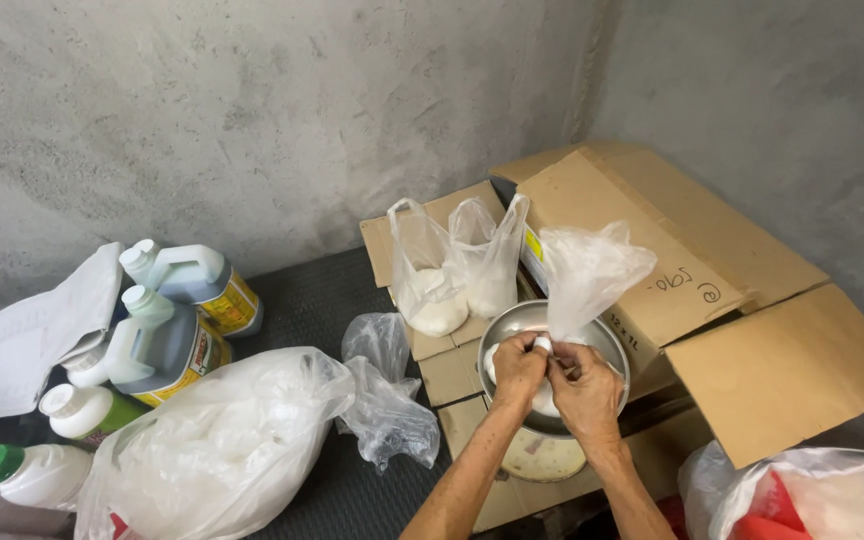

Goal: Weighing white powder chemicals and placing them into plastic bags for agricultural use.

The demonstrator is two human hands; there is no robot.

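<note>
My left hand (pixel 517 368) and my right hand (pixel 586 388) are closed together on the neck of a small clear plastic bag (pixel 584 272). The bag's loose top stands up above my fingers. Its white filled bottom (pixel 546 399) rests inside a round metal bowl (pixel 519 320) that sits on flattened cardboard (pixel 449 372). Just behind the bowl, two more clear bags with white powder (pixel 436 308) (pixel 492 290) stand upright, their handles up.
A large cardboard box (pixel 692 270) with open flaps stands at the right against the concrete wall. Jugs and bottles (pixel 167 330) crowd the left. A big white plastic sack (pixel 222 440) and a crumpled clear bag (pixel 384 400) lie in front. Another bag (pixel 812 500) fills the lower right corner.
</note>
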